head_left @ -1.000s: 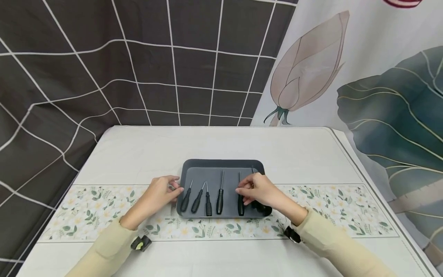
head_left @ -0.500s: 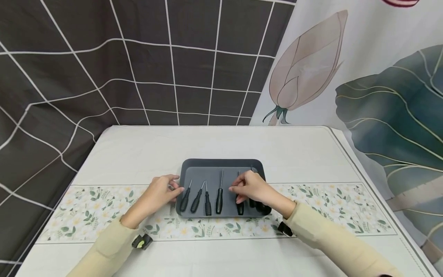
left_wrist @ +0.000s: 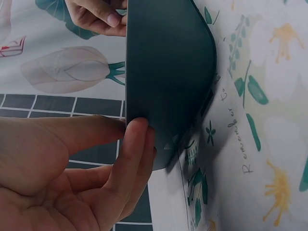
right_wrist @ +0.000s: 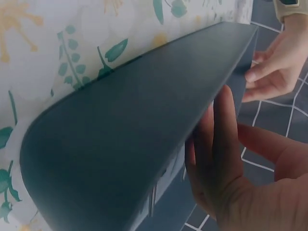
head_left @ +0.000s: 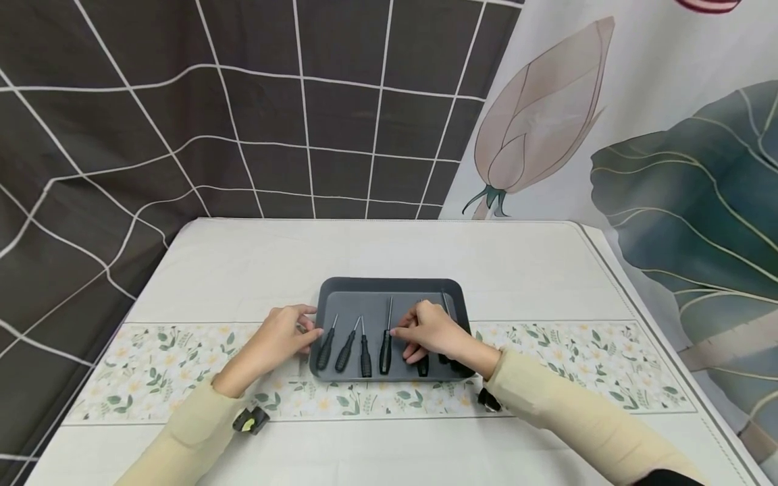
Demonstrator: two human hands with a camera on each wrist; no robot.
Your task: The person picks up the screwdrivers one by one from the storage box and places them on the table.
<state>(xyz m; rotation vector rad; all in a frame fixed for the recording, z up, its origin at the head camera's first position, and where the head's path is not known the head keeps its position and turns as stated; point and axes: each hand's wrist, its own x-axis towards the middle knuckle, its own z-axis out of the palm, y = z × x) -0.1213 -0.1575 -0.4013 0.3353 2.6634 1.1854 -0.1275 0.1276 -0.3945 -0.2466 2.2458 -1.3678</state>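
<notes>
A dark grey tray (head_left: 358, 302) lies on the table with several black-handled screwdrivers in it. My left hand (head_left: 281, 339) pinches the tray's left rim; the left wrist view has the thumb and fingers on either side of the tray wall (left_wrist: 168, 62). Over the right half of the tray is my right hand (head_left: 433, 333), with its thumb and index finger beside the long screwdriver (head_left: 385, 354) near the middle. In the right wrist view the fingers (right_wrist: 224, 120) reach past the rim, and their tips are partly hidden. The right hand partly covers another screwdriver (head_left: 422, 366).
Three smaller screwdrivers lie in the left part of the tray, among them one with a ridged handle (head_left: 365, 361). More dark handles sit at the right, partly behind my wrist. A floral strip (head_left: 200, 371) crosses the white tablecloth (head_left: 255, 263).
My right hand has moved left across the tray, from the screwdriver right of the middle towards the long one. The left hand stays at the left rim.
</notes>
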